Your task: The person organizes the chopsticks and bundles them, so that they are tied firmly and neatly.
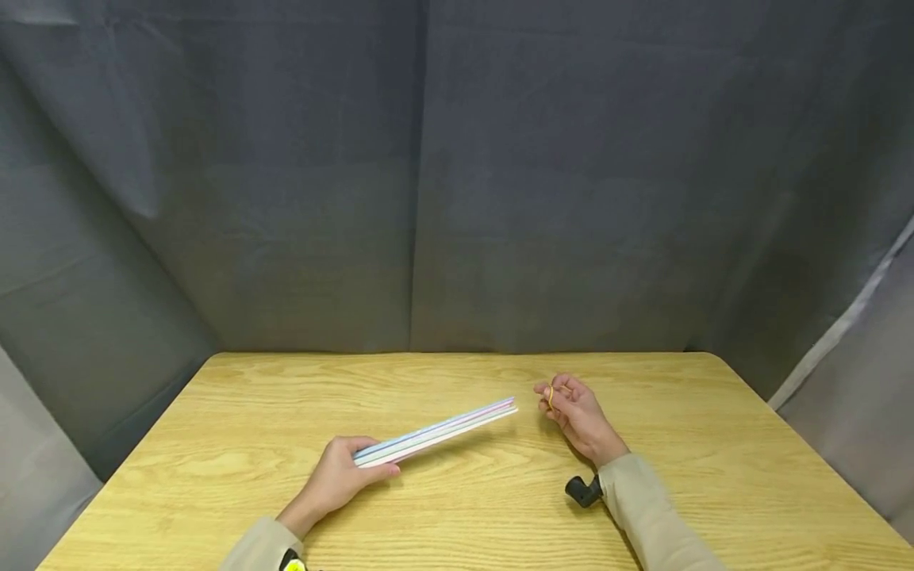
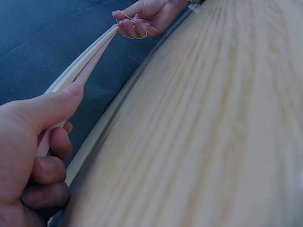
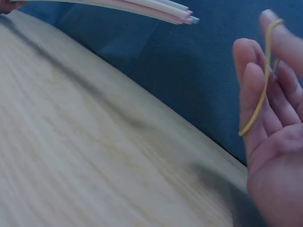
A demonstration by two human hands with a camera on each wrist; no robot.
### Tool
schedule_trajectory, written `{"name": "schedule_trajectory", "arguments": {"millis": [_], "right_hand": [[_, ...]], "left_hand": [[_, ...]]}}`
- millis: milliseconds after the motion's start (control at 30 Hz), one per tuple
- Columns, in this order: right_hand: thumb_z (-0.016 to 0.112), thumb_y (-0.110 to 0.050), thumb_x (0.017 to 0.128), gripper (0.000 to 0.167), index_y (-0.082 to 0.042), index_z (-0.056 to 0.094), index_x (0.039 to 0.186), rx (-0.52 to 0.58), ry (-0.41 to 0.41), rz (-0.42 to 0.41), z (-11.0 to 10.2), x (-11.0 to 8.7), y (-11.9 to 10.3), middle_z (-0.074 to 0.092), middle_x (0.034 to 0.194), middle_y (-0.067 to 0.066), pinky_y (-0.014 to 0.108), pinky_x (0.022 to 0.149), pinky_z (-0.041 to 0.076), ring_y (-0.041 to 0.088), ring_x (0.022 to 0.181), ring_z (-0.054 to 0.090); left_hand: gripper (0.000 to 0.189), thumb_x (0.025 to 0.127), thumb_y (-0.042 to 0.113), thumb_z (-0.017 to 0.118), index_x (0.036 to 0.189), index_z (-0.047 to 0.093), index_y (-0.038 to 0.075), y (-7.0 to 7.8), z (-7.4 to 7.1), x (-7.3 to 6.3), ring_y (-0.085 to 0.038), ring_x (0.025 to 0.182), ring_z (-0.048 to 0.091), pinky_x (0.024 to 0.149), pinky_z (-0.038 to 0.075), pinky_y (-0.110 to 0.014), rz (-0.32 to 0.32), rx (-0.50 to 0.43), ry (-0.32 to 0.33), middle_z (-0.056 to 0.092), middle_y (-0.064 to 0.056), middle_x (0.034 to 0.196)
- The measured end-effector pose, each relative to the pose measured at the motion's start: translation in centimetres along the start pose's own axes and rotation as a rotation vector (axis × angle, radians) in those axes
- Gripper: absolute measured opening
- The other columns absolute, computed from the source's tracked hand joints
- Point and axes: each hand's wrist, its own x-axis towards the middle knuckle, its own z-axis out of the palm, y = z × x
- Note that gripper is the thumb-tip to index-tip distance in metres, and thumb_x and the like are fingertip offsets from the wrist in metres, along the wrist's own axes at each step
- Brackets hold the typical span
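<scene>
A bundle of pale blue, pink and white drinking straws [image 1: 443, 428] slants up to the right above the table. My left hand [image 1: 343, 476] grips its lower end, thumb on top and fingers curled beneath, as the left wrist view shows. My right hand [image 1: 580, 416] is just beyond the straws' free ends [image 3: 189, 19], apart from them. A thin yellow rubber band [image 3: 258, 111] loops round the thumb and fingers of that hand. In the right wrist view these fingers are spread and loosely bent, with the band stretched between them.
Both hands are above a wood-grain table [image 1: 457, 523]. Dark grey curtains [image 1: 286, 198] hang behind it and along its sides. A black fitting [image 1: 584, 492] sticks out at the right wrist, and a black and yellow device [image 1: 291, 561] sits at the left cuff.
</scene>
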Motion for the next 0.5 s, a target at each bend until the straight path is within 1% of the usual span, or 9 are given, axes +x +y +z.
{"name": "schedule_trajectory", "arguments": {"millis": [100,167,233,333,433,500], "right_hand": [[0.047,-0.006,0.101,0.022,-0.015,0.062,0.088,-0.066,-0.023,-0.037,0.6,-0.1,0.3,0.071,0.098,-0.005,0.019,0.072,0.053,0.007,0.085,0.068],[0.047,-0.010,0.102,0.022,-0.014,0.066,0.093,-0.114,-0.033,-0.068,1.1,-0.1,0.5,0.072,0.099,-0.004,0.021,0.076,0.054,0.008,0.088,0.069],[0.048,-0.012,0.101,0.019,-0.012,0.068,0.102,-0.165,-0.038,-0.089,1.5,-0.1,0.8,0.072,0.102,-0.003,0.023,0.076,0.055,0.009,0.090,0.070],[0.053,-0.011,0.099,0.022,-0.004,0.063,0.117,-0.238,-0.042,-0.102,2.2,0.0,1.0,0.072,0.108,0.000,0.027,0.073,0.057,0.009,0.088,0.069],[0.055,-0.009,0.098,0.035,0.006,0.053,0.129,-0.336,-0.063,-0.101,2.8,0.0,1.2,0.069,0.115,0.013,0.034,0.071,0.058,0.014,0.086,0.069],[0.055,-0.009,0.098,0.041,0.009,0.047,0.133,-0.393,-0.079,-0.097,3.1,0.0,1.2,0.064,0.119,0.023,0.040,0.070,0.057,0.019,0.086,0.070]], "left_hand": [[0.031,0.075,0.023,0.083,0.096,0.073,0.004,0.0,0.0,-0.1,-0.011,0.076,0.062,0.070,0.051,-0.022,0.007,0.013,0.002,0.073,-0.006,0.090],[0.030,0.075,0.023,0.083,0.096,0.073,0.004,0.0,0.0,-0.2,-0.011,0.077,0.062,0.070,0.051,-0.022,0.009,0.018,0.000,0.073,-0.007,0.090],[0.029,0.076,0.023,0.083,0.095,0.073,0.004,0.1,0.0,-0.2,-0.012,0.077,0.062,0.070,0.051,-0.023,0.011,0.018,-0.003,0.073,-0.007,0.090],[0.029,0.075,0.024,0.083,0.094,0.073,0.004,0.1,0.0,-0.1,-0.012,0.077,0.062,0.070,0.051,-0.023,0.012,0.020,-0.005,0.073,-0.006,0.090],[0.029,0.075,0.024,0.083,0.094,0.073,0.004,0.2,0.1,0.0,-0.011,0.076,0.061,0.069,0.051,-0.022,0.020,0.023,-0.004,0.073,-0.006,0.089],[0.029,0.075,0.024,0.083,0.093,0.073,0.005,0.3,0.1,0.0,-0.010,0.075,0.060,0.069,0.050,-0.022,0.023,0.023,-0.003,0.072,-0.005,0.089]]}}
